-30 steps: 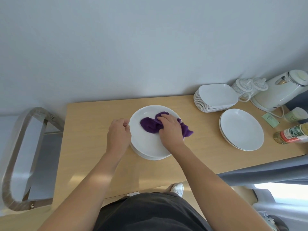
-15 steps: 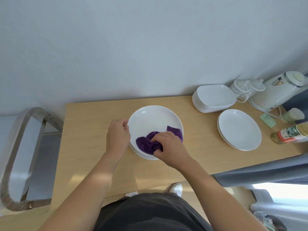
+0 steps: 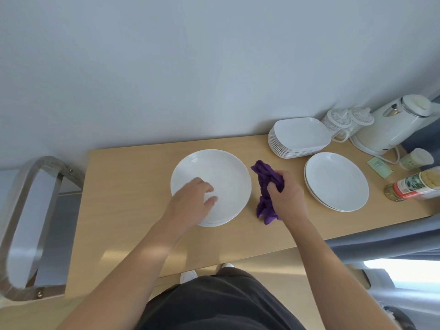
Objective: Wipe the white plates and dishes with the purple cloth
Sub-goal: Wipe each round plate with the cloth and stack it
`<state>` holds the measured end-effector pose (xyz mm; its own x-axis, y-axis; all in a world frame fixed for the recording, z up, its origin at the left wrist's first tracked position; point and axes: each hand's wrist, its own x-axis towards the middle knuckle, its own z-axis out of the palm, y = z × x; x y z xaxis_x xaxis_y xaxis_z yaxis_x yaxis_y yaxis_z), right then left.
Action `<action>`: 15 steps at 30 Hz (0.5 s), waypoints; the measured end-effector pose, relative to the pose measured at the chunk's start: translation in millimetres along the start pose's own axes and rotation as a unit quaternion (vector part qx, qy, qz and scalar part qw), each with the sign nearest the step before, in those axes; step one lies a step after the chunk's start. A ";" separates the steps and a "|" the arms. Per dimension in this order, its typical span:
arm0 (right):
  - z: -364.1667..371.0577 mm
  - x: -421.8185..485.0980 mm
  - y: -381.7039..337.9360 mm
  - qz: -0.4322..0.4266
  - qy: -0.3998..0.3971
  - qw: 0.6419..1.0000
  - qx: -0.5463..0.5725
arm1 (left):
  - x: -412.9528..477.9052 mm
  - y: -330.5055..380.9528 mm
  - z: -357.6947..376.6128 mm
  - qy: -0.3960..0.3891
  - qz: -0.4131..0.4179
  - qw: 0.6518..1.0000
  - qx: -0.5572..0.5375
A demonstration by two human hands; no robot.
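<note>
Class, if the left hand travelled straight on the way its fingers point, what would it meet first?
The left hand points rightward over the top white plate. Past that plate's rim, it would probably first meet the purple cloth gripped in the right hand; depth is unclear.

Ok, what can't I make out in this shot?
Head view only.
Plate count under the top round plate: the left hand and the plate itself cover the stack.
Left fingertips: blurred, contact unclear.
Middle of the purple cloth: hidden inside the right hand.
Bottle label: too small, cut by the right edge.
</note>
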<state>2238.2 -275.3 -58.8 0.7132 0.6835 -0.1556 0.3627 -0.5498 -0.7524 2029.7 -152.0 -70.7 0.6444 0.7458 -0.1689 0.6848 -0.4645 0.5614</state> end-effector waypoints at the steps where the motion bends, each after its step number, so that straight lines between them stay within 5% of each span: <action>1: -2.5 -0.9 3.9 -0.006 0.000 1.000 -0.001 | -1.1 6.7 5.6 -0.024 0.019 1.000 0.008; 15: -12.3 -2.2 20.4 -0.009 -0.071 0.995 0.065 | -21.0 44.9 34.5 -0.094 0.035 0.987 0.128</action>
<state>2251.5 -293.9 -66.0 0.6119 0.7587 -0.2234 0.2870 -0.4762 -0.8312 2058.6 -205.0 -69.9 0.7281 0.6174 -0.2978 0.6846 -0.6344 0.3588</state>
